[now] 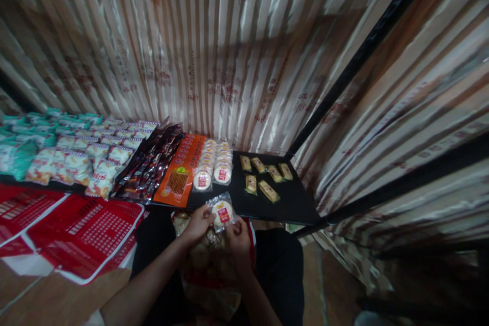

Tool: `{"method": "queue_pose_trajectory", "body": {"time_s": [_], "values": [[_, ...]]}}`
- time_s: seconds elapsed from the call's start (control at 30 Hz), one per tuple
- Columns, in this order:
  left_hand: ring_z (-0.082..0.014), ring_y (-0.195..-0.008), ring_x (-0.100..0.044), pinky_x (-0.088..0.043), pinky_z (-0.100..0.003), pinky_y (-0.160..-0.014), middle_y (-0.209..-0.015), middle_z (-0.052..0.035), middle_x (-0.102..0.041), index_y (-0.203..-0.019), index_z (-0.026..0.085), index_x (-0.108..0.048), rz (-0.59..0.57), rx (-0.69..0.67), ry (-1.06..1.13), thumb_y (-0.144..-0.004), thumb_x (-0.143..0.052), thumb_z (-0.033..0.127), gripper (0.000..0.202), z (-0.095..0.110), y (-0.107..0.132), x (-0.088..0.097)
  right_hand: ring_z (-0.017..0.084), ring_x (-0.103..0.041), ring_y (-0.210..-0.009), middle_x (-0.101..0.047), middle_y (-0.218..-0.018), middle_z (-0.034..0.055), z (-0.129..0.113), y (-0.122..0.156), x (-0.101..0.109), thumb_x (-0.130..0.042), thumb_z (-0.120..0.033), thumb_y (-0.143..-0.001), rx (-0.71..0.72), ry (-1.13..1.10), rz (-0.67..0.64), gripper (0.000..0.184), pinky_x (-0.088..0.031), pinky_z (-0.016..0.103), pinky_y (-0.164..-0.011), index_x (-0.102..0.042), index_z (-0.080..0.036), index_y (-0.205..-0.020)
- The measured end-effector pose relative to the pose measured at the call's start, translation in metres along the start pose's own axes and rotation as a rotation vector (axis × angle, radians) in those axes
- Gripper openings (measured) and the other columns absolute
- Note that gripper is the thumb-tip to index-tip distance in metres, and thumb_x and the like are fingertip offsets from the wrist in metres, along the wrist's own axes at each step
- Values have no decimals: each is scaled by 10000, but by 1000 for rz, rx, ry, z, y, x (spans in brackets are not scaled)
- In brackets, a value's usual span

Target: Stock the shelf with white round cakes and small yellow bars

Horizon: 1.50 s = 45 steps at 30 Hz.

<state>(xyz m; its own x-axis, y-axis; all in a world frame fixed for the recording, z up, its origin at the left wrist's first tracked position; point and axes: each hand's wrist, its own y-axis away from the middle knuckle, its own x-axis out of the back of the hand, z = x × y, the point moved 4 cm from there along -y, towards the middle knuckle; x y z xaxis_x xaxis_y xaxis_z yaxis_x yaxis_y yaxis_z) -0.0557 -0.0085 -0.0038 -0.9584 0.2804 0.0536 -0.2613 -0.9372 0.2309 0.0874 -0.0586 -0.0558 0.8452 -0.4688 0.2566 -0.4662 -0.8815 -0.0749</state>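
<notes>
Clear-plastic round pack (222,213) is pinched at opp. edges by L hand (200,221) & R hand (239,236), prob. to hold it flat w/ label up, over red-edged bag (208,267) b/w knees, near black shelf (282,209).

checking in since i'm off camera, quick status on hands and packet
Left fingers on left edge of red-labelled round snack packet; right fingers at its lower right. Filled bag below. No obstruction seen.

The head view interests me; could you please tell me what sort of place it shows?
Possibly a snack shop or stockroom: rows of wrapped round snacks, white packets and an orange packet lie along a black shelf.
</notes>
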Motion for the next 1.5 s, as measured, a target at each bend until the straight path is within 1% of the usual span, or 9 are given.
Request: {"method": "queue_pose_trajectory", "body": {"time_s": [0.07,0.13,0.3,0.43,0.53,0.77,0.9,1.17,1.5], "values": [[-105,-642,-530,-405,-207,-591,-698,10,-602,-808,146,-575,-8,-40,-114,-748,-528,249,128,9,-2,3,242,-623,-948,-633,-1091,129,-8,-6,11,-532,-456,-755,14,92,87,525,-528,327,-739,-520,-167,-1193],[-108,-656,-533,-409,-208,-606,-724,2,-615,-830,143,-593,-18,-90,-212,-758,-498,209,136,16,-5,4,247,-598,-1002,-602,-1157,143,-20,-13,19,-548,-454,-743,45,138,86,543,-511,342,-800,-529,-150,-1193],[-118,-718,-555,-432,-212,-670,-808,-18,-646,-927,142,-624,-20,-191,-366,-766,-489,184,215,33,-14,1,202,-645,-838,-679,-975,93,-41,-33,21,-501,-447,-774,-3,28,-104,466,-527,311,-732,-581,-154,-1128],[-121,-740,-578,-453,-214,-692,-829,-19,-660,-935,146,-622,2,-192,-348,-773,-496,193,211,43,-24,-3,195,-644,-764,-687,-886,74,-46,-46,20,-523,-438,-753,-20,4,-111,401,-520,305,-709,-620,-156,-1021],[-120,-740,-594,-472,-221,-702,-832,-26,-665,-948,139,-612,79,-149,-289,-777,-504,187,208,47,-33,-3,193,-646,-747,-691,-862,69,-45,-54,17,-529,-445,-741,-38,-40,-110,377,-517,304,-694,-618,-164,-977],[-123,-840,-624,-496,-249,-785,-935,-54,-666,-970,156,-584,240,-112,-245,-767,-509,112,221,47,-46,-5,185,-640,-721,-691,-805,53,-44,-76,12,-524,-436,-721,-27,47,-11,306,-496,288,-669,-612,-183,-869],[-135,-905,-616,-492,-261,-812,-1002,-63,-657,-991,160,-582,232,-160,-243,-762,-476,83,263,41,-49,-8,183,-645,-731,-693,-806,50,-44,-88,7,-501,-429,-738,-4,130,6,291,-490,279,-653,-616,-197,-871],[-182,-1095,-539,-405,-329,-968,-1159,-88,-603,-1099,152,-570,281,-193,-420,-767,-454,91,357,34,-57,-11,184,-653,-707,-689,-750,39,-45,-104,-3,-508,-388,-722,-50,206,11,225,-490,273,-633,-596,-208,-824],[-171,-1131,-521,-382,-323,-1004,-1195,-84,-587,-1096,155,-572,270,-204,-428,-750,-426,40,393,30,-64,-10,173,-652,-724,-685,-784,37,-47,-118,-15,-501,-361,-738,-64,253,-26,222,-485,269,-652,-595,-204,-864]]}}
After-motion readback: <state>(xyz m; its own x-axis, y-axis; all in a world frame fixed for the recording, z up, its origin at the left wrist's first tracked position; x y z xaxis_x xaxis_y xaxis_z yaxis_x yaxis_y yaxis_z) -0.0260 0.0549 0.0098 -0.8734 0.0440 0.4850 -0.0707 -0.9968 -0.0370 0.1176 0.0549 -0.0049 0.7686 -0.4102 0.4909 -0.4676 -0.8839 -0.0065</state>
